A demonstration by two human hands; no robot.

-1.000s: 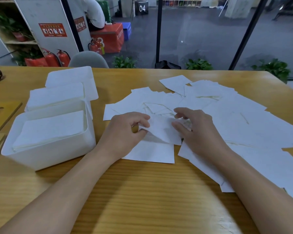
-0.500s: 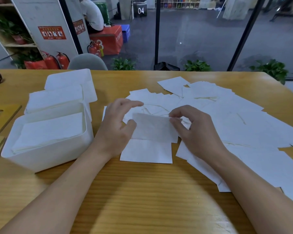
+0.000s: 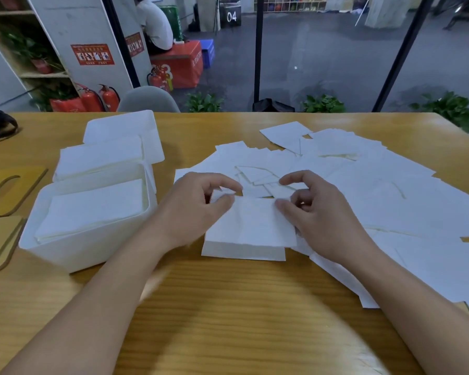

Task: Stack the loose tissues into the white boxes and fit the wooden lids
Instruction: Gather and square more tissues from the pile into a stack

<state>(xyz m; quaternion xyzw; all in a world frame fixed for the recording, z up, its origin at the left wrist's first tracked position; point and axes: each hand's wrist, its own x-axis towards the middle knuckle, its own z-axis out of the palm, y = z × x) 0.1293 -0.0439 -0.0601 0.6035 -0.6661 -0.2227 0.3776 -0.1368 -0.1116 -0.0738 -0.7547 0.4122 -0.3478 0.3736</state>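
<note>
Apparently creased down its middle, a white tissue (image 3: 255, 223) is pinched by left hand (image 3: 198, 209) and right hand (image 3: 320, 212) fingers.

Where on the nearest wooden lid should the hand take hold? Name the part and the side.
Grip the nearest wooden lid by its right-hand edge, coming from the right with the left hand. It lies flat on the wooden table beside the nearest white box; that edge looks closest and unobstructed, though its left part is cut off.

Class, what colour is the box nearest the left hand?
White, clearest in the head view: box, left hand.
</note>
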